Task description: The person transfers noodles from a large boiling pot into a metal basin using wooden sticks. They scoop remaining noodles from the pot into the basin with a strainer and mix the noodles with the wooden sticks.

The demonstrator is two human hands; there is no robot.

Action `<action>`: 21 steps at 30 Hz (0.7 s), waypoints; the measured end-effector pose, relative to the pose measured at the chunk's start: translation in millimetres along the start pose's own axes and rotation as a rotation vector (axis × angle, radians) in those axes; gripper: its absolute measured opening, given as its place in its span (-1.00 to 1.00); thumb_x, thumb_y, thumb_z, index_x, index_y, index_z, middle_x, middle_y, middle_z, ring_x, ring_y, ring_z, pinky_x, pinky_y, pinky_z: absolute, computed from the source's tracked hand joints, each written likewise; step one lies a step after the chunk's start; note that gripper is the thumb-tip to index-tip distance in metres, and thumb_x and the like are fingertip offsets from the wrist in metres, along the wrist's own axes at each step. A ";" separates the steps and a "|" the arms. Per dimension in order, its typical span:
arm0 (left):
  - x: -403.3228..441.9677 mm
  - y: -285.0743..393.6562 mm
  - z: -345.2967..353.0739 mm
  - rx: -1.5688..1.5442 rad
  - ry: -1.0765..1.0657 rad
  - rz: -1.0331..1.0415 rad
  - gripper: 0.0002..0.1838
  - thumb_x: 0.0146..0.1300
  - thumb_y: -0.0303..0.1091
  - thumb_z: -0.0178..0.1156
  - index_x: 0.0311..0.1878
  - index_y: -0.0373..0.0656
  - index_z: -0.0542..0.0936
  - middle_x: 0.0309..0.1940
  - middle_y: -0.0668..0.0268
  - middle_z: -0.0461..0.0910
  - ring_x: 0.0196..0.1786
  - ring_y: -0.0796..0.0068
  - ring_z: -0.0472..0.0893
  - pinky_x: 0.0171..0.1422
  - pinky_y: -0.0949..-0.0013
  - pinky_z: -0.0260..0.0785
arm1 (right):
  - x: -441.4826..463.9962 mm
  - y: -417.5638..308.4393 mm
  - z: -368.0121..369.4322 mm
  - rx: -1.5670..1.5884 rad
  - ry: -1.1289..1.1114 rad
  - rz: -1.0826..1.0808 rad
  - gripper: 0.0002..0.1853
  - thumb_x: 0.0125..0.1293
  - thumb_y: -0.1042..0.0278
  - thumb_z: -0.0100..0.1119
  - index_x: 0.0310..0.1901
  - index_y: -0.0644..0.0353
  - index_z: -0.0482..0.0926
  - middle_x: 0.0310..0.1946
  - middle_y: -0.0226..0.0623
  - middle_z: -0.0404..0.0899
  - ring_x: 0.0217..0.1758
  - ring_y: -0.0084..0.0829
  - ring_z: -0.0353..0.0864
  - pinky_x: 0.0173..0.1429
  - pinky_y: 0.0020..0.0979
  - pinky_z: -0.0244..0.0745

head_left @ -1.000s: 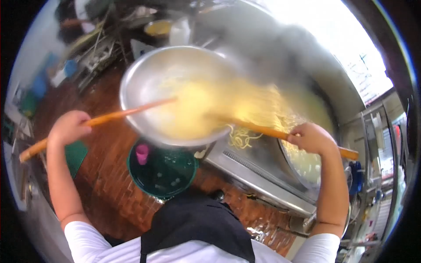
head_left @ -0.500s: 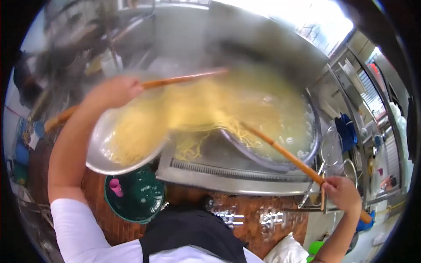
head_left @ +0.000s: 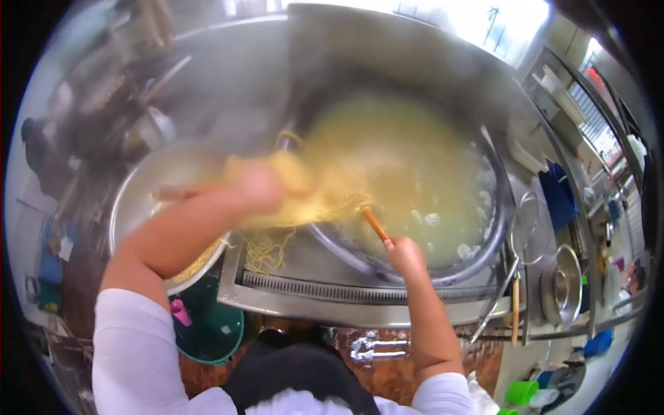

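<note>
My left hand point(head_left: 259, 190), smeared by motion, is closed round a wooden stick point(head_left: 176, 193) whose rear end sticks out to the left. My right hand point(head_left: 407, 257) grips a second wooden stick point(head_left: 375, 225), its tip among the noodles. A mass of yellow noodles point(head_left: 315, 200) stretches between the sticks, over the near left rim of a large round pot point(head_left: 360, 263) of steaming, cloudy yellow liquid. Some strands hang onto the steel counter point(head_left: 304, 252). Under my left forearm, partly hidden, is a wide metal bowl point(head_left: 128, 200) with more noodles inside.
A green tub point(head_left: 214, 332) with a pink cup point(head_left: 180, 312) stands on the brown tiled floor below the counter. Wire strainers point(head_left: 529, 228) and a metal pan point(head_left: 561, 283) hang by the rack at right. Steam blurs the back.
My left hand has moved right and down, toward the noodles. My right hand has swung left and up, close to the pot's near rim. The noodle mass is more bunched.
</note>
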State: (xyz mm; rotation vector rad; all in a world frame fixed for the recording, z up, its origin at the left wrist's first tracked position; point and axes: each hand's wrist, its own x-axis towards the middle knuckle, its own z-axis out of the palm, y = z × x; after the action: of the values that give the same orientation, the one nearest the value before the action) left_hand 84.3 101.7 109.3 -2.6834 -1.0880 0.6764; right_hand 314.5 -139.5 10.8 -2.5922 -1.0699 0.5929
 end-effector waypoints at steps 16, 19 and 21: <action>-71.0 17.2 175.0 -2.073 -0.369 -0.041 -0.69 0.42 -0.07 -0.01 -0.09 -0.13 0.49 -0.66 0.49 0.31 -0.71 0.69 0.25 -0.67 0.53 0.12 | -140.0 -55.4 12.2 0.445 0.060 -0.131 -0.66 0.38 0.17 0.02 0.08 0.11 0.58 -0.57 -0.25 0.52 -0.52 -0.46 0.52 -0.34 -0.37 0.42; -88.6 -10.1 191.5 -2.216 -0.220 -0.051 -0.65 0.41 -0.07 -0.01 -0.06 -0.18 0.49 -0.67 0.48 0.31 -0.74 0.65 0.24 -0.68 0.50 0.13 | -149.9 -94.0 -8.1 0.278 0.080 -0.290 -0.65 0.40 0.14 0.01 -0.02 0.23 0.61 -0.64 -0.42 0.44 -0.61 -0.60 0.39 -0.50 -0.46 0.34; -112.6 -39.7 193.9 -2.232 -0.064 -0.063 -0.65 0.40 -0.05 0.00 -0.08 -0.17 0.49 -0.67 0.48 0.32 -0.74 0.65 0.22 -0.69 0.51 0.11 | -170.8 -153.3 -35.4 0.171 0.065 -0.211 -0.66 0.38 0.10 -0.01 -0.04 0.15 0.61 -0.35 0.04 0.61 -0.25 0.02 0.61 -0.14 -0.14 0.46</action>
State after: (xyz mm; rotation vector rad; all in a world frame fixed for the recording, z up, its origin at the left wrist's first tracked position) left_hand -102.3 49.4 -10.4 -3.5290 -3.0174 -1.6066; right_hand 128.3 -160.0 148.1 -2.3008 -1.1971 0.5204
